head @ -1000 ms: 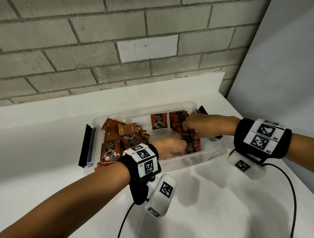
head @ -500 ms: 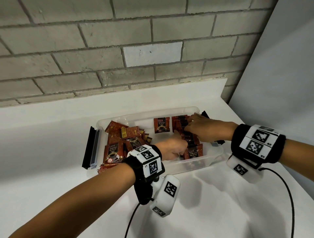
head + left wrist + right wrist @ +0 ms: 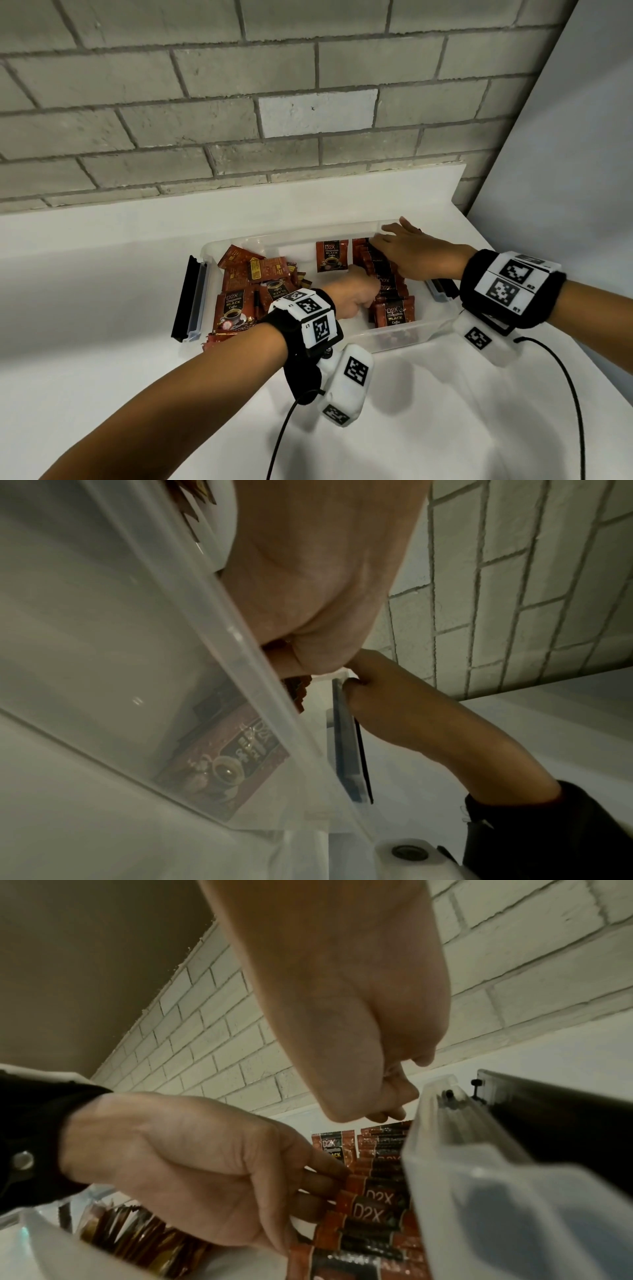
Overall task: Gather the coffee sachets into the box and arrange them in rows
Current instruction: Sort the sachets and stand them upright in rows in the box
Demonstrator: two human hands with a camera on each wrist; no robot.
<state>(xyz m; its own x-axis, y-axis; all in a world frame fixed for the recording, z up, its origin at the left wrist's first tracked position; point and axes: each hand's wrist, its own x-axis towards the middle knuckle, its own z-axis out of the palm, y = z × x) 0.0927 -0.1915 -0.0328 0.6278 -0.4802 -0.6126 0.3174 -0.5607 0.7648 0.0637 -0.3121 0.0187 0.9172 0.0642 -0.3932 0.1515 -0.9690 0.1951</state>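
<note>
My left hand (image 3: 352, 294) sits inside the box (image 3: 404, 337), fingers curled against the left edge of the row (image 3: 387, 284) of sachets; the right wrist view shows its fingertips (image 3: 329, 1167) pressed to the packets' edges, though I cannot tell whether they pinch one. My right hand (image 3: 407, 250) lies over the far end of the same row, fingers extended and relaxed, touching the upright packets near the box's back wall. The row runs front to back along the box's right side, packets standing and overlapping, with one front packet (image 3: 394, 313) facing me. One sachet (image 3: 331, 256) leans alone against the back wall, just left of the row. A loose heap (image 3: 255, 284) of sachets fills the left part of the box. Black latches (image 3: 186, 298) hang open at the box's ends. The box rests on a white counter (image 3: 102, 342) below a grey brick wall (image 3: 239, 102). Cables (image 3: 575, 404) trail from both wrist units.
</note>
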